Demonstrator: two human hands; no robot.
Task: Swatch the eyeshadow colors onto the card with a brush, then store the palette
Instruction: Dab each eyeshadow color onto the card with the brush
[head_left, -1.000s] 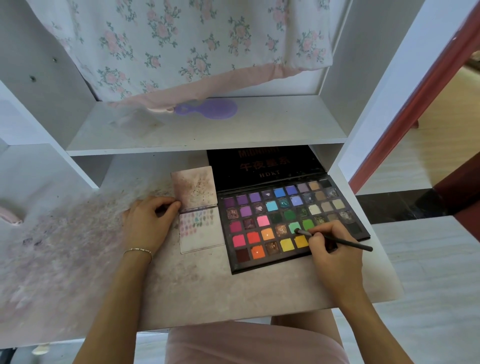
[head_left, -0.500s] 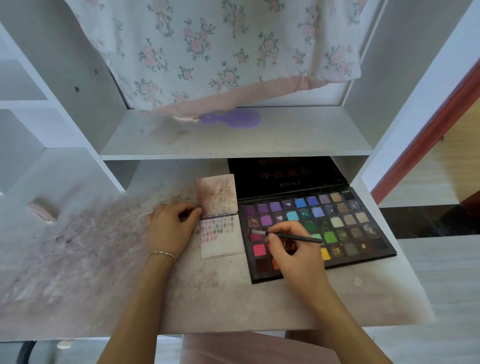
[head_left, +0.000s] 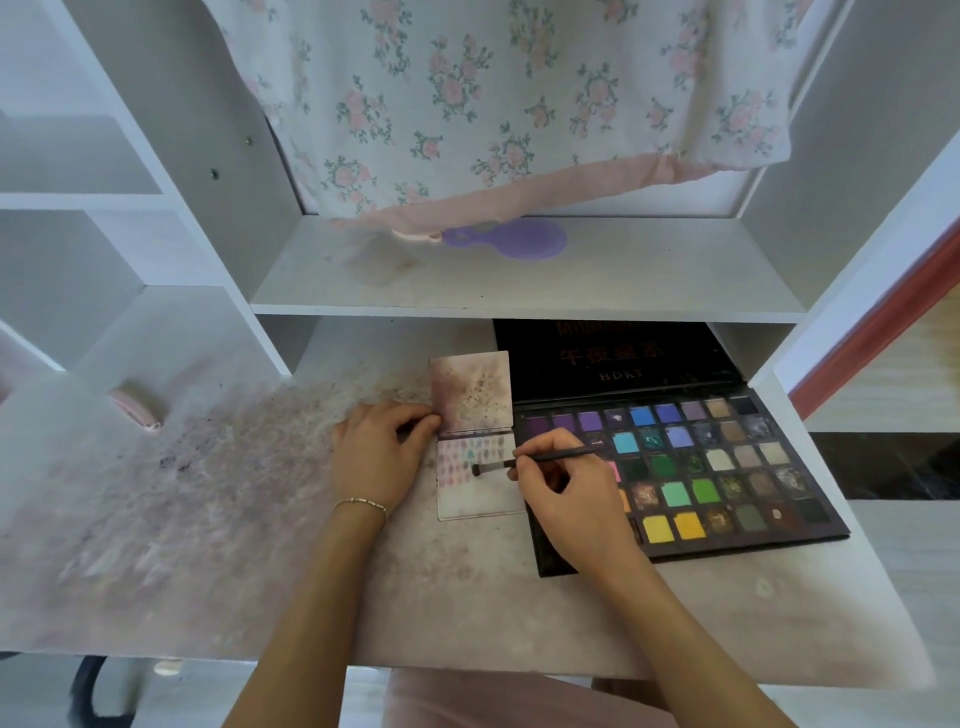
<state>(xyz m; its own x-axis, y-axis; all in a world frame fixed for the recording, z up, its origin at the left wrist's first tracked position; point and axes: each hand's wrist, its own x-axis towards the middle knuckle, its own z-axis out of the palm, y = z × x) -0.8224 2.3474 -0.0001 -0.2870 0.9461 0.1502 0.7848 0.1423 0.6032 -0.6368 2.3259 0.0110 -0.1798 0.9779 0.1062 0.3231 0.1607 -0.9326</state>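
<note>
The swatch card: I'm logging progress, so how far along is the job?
Done: rows of colour dabs already fill the top of the card. In hand: the right hand holds the brush with its tip at the card, while the left hand steadies the card's edge. Left: the card's lower part is bare, and the palette lies open on the desk, not yet stored.

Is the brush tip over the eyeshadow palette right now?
No, the brush in the right hand points its tip at the swatch card, left of the palette.
</note>
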